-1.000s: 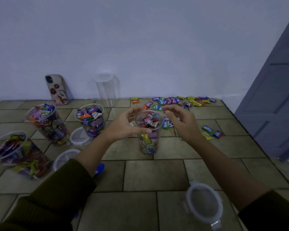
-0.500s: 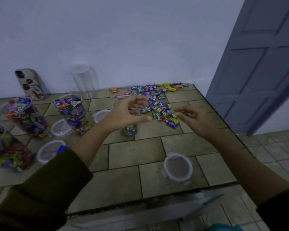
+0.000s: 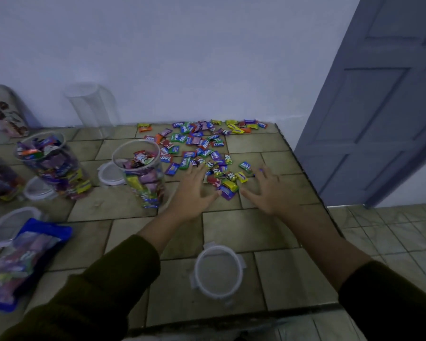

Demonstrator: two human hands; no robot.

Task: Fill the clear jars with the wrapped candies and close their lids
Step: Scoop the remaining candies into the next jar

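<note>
A pile of wrapped candies (image 3: 204, 148) lies scattered on the tiled counter toward the back right. My left hand (image 3: 194, 187) and my right hand (image 3: 266, 190) lie flat with fingers spread on either side of the pile's near end, touching the nearest candies. A clear jar (image 3: 143, 173), nearly full of candies and without a lid, stands just left of my left hand. A round clear lid (image 3: 218, 270) lies near the counter's front edge between my forearms. Another filled open jar (image 3: 52, 166) stands further left.
An empty clear jar (image 3: 91, 107) stands against the back wall beside a propped phone (image 3: 6, 112). More lids (image 3: 110, 173) (image 3: 10, 225) and a blue candy bag (image 3: 22, 257) lie at the left. The counter's right edge (image 3: 305, 178) drops off beside a grey door (image 3: 379, 99).
Both hands left the jar's rim and came down onto the near end of the candy pile. The view swung right and down.
</note>
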